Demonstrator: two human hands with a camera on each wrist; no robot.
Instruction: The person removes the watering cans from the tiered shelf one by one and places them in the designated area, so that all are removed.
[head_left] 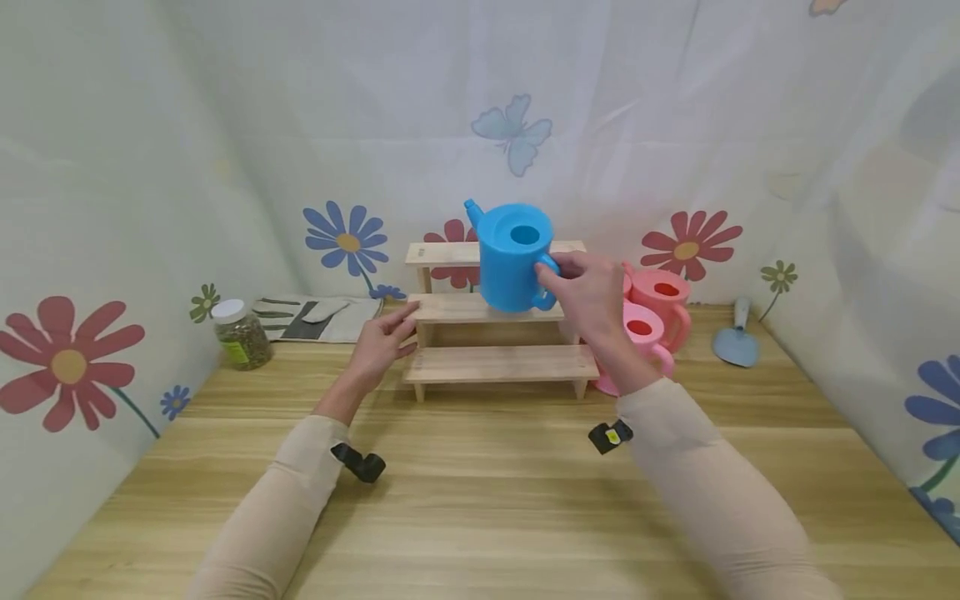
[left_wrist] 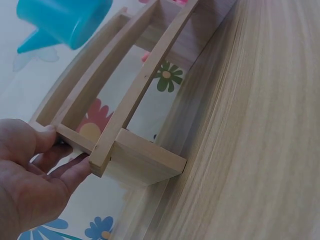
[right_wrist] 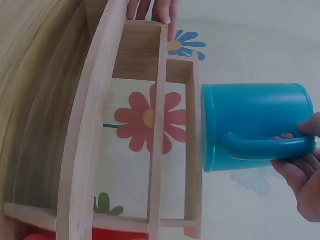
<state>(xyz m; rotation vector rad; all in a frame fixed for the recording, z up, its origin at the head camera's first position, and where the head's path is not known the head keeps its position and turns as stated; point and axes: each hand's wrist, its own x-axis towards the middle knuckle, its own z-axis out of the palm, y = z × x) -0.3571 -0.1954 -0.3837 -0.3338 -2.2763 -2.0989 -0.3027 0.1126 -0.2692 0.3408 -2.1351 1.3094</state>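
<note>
My right hand (head_left: 588, 292) pinches the handle of a blue toy watering can (head_left: 504, 267). The can is upright, its spout to the left, in front of the top tier of a three-tier wooden stand (head_left: 502, 364). In the right wrist view, the can's base (right_wrist: 206, 130) appears right by the top shelf (right_wrist: 192, 140). My left hand (head_left: 378, 346) grips the stand's left end, thumb by the middle shelf and fingers lower on the side. The left wrist view shows those fingers (left_wrist: 75, 172) against the end panel.
Pink watering cans (head_left: 660, 293) stand at the stand's right end. Farther right lies a small grey-blue trowel (head_left: 737, 343). Back left are a white-lidded jar (head_left: 242, 337) and grey-and-white gloves (head_left: 322, 318). A flower-printed curtain (head_left: 517, 67) backs the wooden table (head_left: 480, 500).
</note>
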